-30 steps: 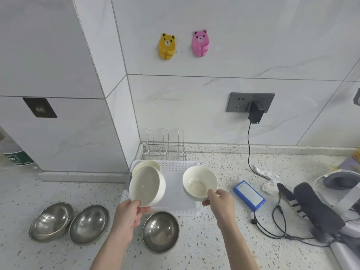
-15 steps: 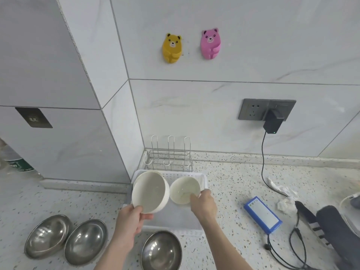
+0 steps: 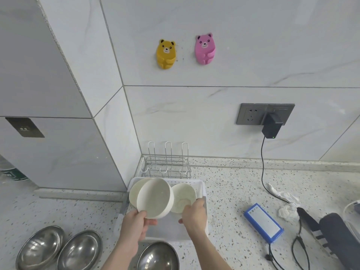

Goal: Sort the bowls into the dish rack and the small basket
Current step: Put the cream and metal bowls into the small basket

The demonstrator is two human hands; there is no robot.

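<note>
My left hand (image 3: 136,223) grips a white bowl (image 3: 155,197) by its lower rim, tilted with its opening towards me, above the white plastic basket (image 3: 201,187). Behind it a second white bowl (image 3: 134,193) stands on edge at the basket's left side. My right hand (image 3: 193,213) pinches a smaller white bowl (image 3: 184,195) by its rim, held tilted over the right part of the basket. The wire dish rack (image 3: 167,164) stands behind the basket against the wall. Three steel bowls lie on the counter: two at the left (image 3: 41,248) (image 3: 80,250) and one in front of the basket (image 3: 157,257).
A blue power bank (image 3: 263,223) with a black cable (image 3: 262,164) lies right of the basket, next to crumpled paper (image 3: 288,207) and dark gear (image 3: 331,232). A wall corner (image 3: 116,152) juts out at the left. Two bear hooks (image 3: 166,53) hang on the tiles.
Both hands moved forward with their white bowls, from in front of the basket to over it. The right bowl went left and closer to the left bowl. My view tilted up.
</note>
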